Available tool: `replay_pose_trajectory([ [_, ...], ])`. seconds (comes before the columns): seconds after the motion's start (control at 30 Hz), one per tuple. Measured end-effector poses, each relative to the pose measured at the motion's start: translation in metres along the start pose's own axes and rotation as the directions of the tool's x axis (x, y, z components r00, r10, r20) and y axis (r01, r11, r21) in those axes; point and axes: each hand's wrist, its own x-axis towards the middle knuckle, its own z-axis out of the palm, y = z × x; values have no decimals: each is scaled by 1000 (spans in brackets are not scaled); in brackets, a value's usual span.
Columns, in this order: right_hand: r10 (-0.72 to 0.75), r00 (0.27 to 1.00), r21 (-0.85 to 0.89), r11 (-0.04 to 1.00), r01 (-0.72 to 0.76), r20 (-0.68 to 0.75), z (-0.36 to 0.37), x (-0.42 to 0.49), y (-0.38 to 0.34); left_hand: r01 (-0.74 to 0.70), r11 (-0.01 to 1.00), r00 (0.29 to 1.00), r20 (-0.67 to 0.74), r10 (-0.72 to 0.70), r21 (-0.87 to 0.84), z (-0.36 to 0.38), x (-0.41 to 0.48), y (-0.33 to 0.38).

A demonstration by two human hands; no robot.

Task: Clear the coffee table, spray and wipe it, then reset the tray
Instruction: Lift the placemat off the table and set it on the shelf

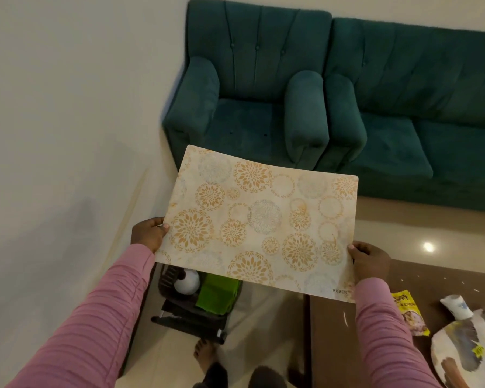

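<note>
I hold a cream placemat (259, 222) with gold flower circles flat in the air, off the left end of the brown coffee table (333, 340). My left hand (149, 233) grips its left edge and my right hand (368, 261) grips its right edge. On the table at the lower right lie a yellow snack packet (409, 312) and a painted oval tray (468, 348) with a white handle. Under the placemat, on the floor, stands a dark caddy (191, 312) with a green cloth (217, 294) and a white bottle top (186, 282) in it.
A teal armchair (249, 88) and a teal sofa (420, 107) stand against the wall beyond the placemat. Pale glossy floor runs between sofa and table. My bare foot (205, 357) is by the caddy.
</note>
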Motion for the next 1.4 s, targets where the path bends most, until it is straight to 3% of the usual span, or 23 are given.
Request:
replay_pose_trajectory([
  [0.27,10,999,-79,997,-13,-36,106,61,-18,-60,995,998,8,59,79,19,135,23],
  [0.5,47,998,-115,992,-43,33,220,143,54,24,999,998,-61,-22,36,76,260,-39],
  [0.7,149,987,-203,970,-135,52,293,174,127,113,987,991,-86,-104,111,108,333,-105],
  [0.97,218,972,-339,924,-179,82,338,181,171,154,964,987,-84,-138,215,130,379,-149],
  [1.4,375,919,-366,877,-311,120,345,168,183,256,911,964,-160,-214,323,123,376,-189],
])
